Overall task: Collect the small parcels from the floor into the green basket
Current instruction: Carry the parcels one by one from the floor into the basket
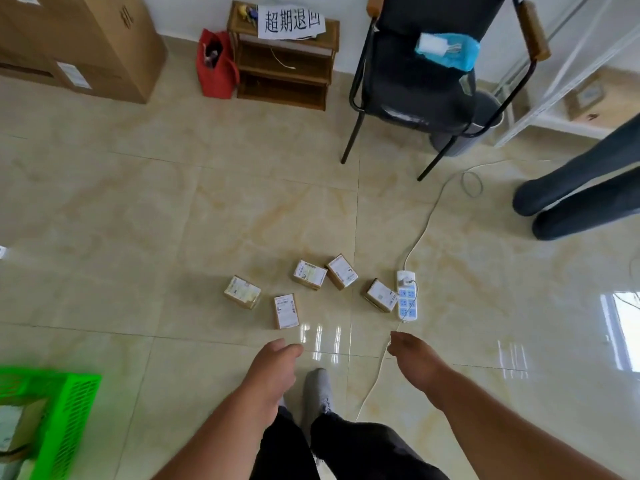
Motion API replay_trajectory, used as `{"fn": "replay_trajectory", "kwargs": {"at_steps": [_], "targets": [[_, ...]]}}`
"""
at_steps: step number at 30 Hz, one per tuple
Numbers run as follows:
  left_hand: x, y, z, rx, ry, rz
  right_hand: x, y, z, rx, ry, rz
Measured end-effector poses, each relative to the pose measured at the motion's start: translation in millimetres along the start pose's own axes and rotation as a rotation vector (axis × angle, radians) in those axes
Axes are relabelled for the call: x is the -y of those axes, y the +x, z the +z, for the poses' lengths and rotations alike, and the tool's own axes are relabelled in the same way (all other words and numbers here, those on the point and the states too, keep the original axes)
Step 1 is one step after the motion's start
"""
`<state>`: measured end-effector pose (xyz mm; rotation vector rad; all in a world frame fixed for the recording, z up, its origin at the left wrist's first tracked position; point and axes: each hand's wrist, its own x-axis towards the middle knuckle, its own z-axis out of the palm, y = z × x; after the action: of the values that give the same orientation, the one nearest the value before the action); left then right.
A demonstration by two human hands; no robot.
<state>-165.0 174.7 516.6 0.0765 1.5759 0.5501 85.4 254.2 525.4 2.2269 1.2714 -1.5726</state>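
Observation:
Several small cardboard parcels with white labels lie on the tiled floor in front of me: one at the left (pixel 242 292), one nearest me (pixel 286 311), two in the middle (pixel 309 274) (pixel 341 271), and one at the right (pixel 380 295). The green basket (pixel 69 420) stands at the lower left with a parcel inside. My left hand (pixel 273 372) and my right hand (pixel 415 362) hang above the floor short of the parcels, fingers loosely curled, holding nothing.
A white power strip (pixel 407 294) with its cord lies right beside the rightmost parcel. A black chair (pixel 415 84), a wooden shelf (pixel 284 60), a red bag (pixel 216 65) and large cartons (pixel 86 39) stand behind. Another person's legs (pixel 581 199) are at the right.

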Motion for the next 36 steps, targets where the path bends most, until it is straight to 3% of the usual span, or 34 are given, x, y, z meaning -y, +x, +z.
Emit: {"fn": "replay_trajectory", "kwargs": {"at_steps": [7,12,17,27,31,36], "targets": [[-20,45,60,0.081,0.074,-0.072,2,75,-47,-0.012,-0.029,0.026],[-23,98,125,-0.01,0.055,-0.115,-14,164,-89,0.017,-0.103,0.064],[5,205,213,-0.046,-0.004,-0.153,-55,295,-113,0.102,-0.27,0.018],[78,472,358,0.027,-0.05,-0.183,-154,566,-62,0.128,-0.461,-0.02],[97,552,385,-0.002,-0.167,-0.233,-176,635,-37,0.099,-0.526,-0.117],[110,592,403,-0.005,-0.236,-0.206,-181,663,-20,0.113,-0.557,-0.097]]}}
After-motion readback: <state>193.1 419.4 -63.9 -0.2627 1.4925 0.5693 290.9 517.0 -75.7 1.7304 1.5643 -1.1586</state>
